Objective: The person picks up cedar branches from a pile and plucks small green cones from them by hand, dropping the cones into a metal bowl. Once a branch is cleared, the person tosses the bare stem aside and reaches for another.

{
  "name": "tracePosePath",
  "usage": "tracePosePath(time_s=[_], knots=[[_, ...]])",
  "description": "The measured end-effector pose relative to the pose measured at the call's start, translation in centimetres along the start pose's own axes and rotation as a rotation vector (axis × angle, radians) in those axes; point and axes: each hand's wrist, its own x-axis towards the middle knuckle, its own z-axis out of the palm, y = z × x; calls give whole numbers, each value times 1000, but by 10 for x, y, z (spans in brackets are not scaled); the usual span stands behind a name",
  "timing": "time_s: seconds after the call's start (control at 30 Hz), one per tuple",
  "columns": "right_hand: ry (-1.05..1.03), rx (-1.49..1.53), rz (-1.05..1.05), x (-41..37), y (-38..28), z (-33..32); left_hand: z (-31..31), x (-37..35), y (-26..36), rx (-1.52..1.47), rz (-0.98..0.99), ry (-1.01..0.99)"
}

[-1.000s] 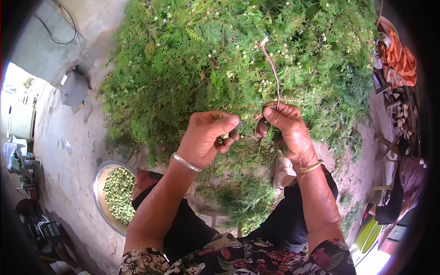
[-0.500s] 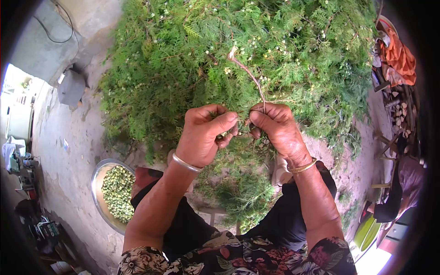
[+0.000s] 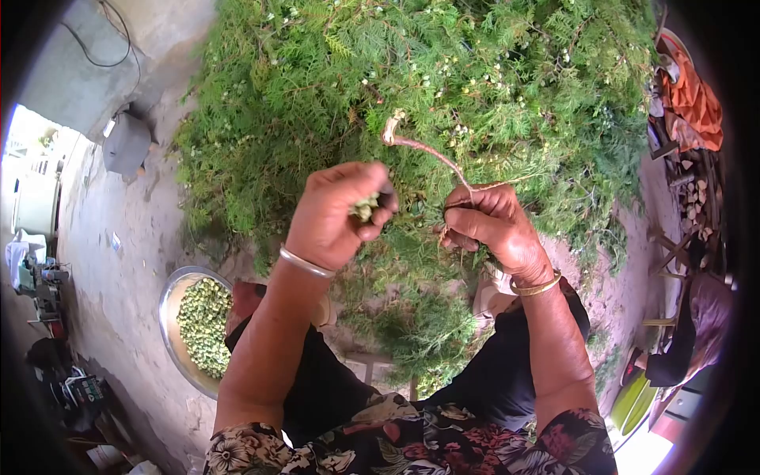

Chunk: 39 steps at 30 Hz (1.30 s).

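Note:
My left hand (image 3: 328,218) is curled around several small pale-green cones (image 3: 365,208), which show between the thumb and fingers. My right hand (image 3: 499,226) pinches a thin brown branch (image 3: 431,150) at its lower part. The branch's broken, pale end points up and left, and a side twig runs off to the right. The two hands are apart, in front of a large heap of green conifer branches (image 3: 309,103) dotted with similar cones. At the lower left, a metal basin (image 3: 167,321) holds a mass of cones (image 3: 203,328).
Loose green sprigs (image 3: 419,328) lie on the ground between my legs. Off to the left is a grey object (image 3: 127,146) near the wall. An orange cloth (image 3: 693,103) and stacked wood (image 3: 695,198) are at the right, with a green basin (image 3: 633,400) below.
My left hand has drawn away from the right, to the left, and cones now show in it. My right hand has shifted slightly right and down; the branch leans further left.

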Motion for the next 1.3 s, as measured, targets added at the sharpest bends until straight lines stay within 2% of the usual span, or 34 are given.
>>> tracePosePath(time_s=[0.07,0.17,0.37,0.43,0.5,0.53,0.6,0.63,0.7,0.73,0.77,0.83,0.97,1.03,1.1,1.17,1.23,1.3], knots=[[-11,-21,3,0,1,3,18,-7,4,280,13,-21],[-2,-63,22,1,4,6,25,-8,0,453,2,-36],[-19,-147,82,6,6,13,27,-8,0,540,-20,-18],[47,-204,43,7,10,15,25,-6,-5,575,-17,3],[64,-219,23,8,16,15,20,-1,-17,951,436,-44],[81,-235,1,8,18,15,20,0,-22,951,435,-45],[104,-260,-4,9,21,19,21,2,-30,1191,767,31],[127,-286,-9,9,22,20,21,2,-31,1189,765,31],[193,-210,36,10,16,19,23,1,-30,937,648,131],[263,-132,73,11,11,17,22,-3,-17,705,369,122],[266,-133,69,12,7,14,14,-3,-8,706,372,117],[342,263,99,11,2,3,4,-2,6,-64,141,-63],[432,509,15,8,-5,-6,6,-5,8,-231,57,-25],[397,503,4,8,1,-14,8,-3,2,-216,39,-24],[340,648,-50,8,6,-15,1,1,-8,-153,-18,-73],[335,615,-58,6,0,-9,10,0,-13,-93,-11,-8],[469,527,52,4,-11,-2,20,-1,-12,96,11,70],[405,489,48,5,-6,-6,21,0,-14,129,7,84]])
